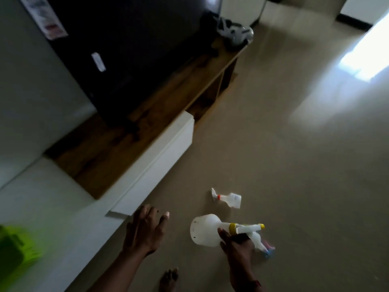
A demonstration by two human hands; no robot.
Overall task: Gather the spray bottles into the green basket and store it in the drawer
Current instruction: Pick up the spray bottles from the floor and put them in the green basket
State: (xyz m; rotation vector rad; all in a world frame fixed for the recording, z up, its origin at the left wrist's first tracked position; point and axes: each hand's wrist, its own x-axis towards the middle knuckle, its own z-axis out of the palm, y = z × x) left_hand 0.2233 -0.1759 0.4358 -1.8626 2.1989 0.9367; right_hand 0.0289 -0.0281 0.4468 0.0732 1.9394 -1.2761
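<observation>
My right hand [235,244] grips the neck of a large white spray bottle [205,229] with a yellow collar, held on its side above the floor. A second, smaller bottle with a blue and pink tip [266,248] shows just behind that hand; whether the hand holds it too is unclear. Another small white spray bottle [229,199] with a red collar lies on the floor further off. My left hand [145,230] hovers open, fingers spread, near the white drawer front [160,165]. The green basket [16,251] is blurred at the left edge.
A wooden TV stand [130,140] with a dark screen [126,49] runs along the left wall, with open shelves at its far end and a grey bundle [235,33] on top. My bare foot [169,280] stands on the beige tiled floor [294,165].
</observation>
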